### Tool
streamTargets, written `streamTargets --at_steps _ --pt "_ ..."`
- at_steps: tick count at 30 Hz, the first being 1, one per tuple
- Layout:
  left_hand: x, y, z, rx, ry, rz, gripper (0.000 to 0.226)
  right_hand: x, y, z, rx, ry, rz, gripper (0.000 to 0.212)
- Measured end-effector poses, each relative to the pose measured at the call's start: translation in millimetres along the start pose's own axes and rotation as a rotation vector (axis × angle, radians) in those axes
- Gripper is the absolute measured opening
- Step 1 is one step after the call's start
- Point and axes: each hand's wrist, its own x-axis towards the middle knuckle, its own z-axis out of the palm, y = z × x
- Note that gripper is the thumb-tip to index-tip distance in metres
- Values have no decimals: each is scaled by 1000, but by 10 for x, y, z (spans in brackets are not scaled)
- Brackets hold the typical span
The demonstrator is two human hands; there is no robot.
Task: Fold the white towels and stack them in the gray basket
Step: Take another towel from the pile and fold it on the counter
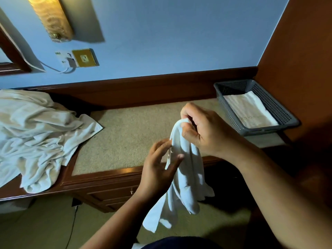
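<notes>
Wall (pixel 161 33) was blue with a lit lamp (pixel 52 18) and brass socket (pixel 84 58). Wood desk (pixel 125 133) had a beige top, carpet (pixel 45 221) beige too.

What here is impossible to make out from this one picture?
Head view:
Towels beneath the top folded towel: hidden by it and the gray basket wall.
Size of the unfolded pile: cut off by the left edge.
Whether the left hand pinches the held towel: fingers blurred.
Lettering on the folded towel: too small.
</notes>
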Motion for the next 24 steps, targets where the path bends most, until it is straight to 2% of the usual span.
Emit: streamTargets --at_steps 2,4,6,9,12,14,19,21,24 --pt "57 118 8 -13 104 48 18 -19 1 -5 19 4 6 12" --pt "53 89 4 20 78 88 10 -42 12 -32 9 39 6 10" --pt "-15 -105 26 184 -48 56 19 -59 33 -67 -10 105 20 6" --pt "-207 -514 54 487 -293 -84 35 -60 119 -143 -47 224 60 8" --pt "-406 -835 9 672 -491 -274 31 -91 301 -204 -85 335 158 4" --pt "-504 -996 -74 794 -566 -328 28 -120 457 -221 -101 384 255 2" --pt "-613 -1345 -446 1002 -487 -442 34 -264 811 -240 -102 528 477 4" --pt "-680 -1472 -664 1098 -453 -451 29 -322 925 -242 -108 608 546 7" --pt "-804 -1580 -1007 1195 -412 -465 15 -404 1079 -264 -122 700 639 23"
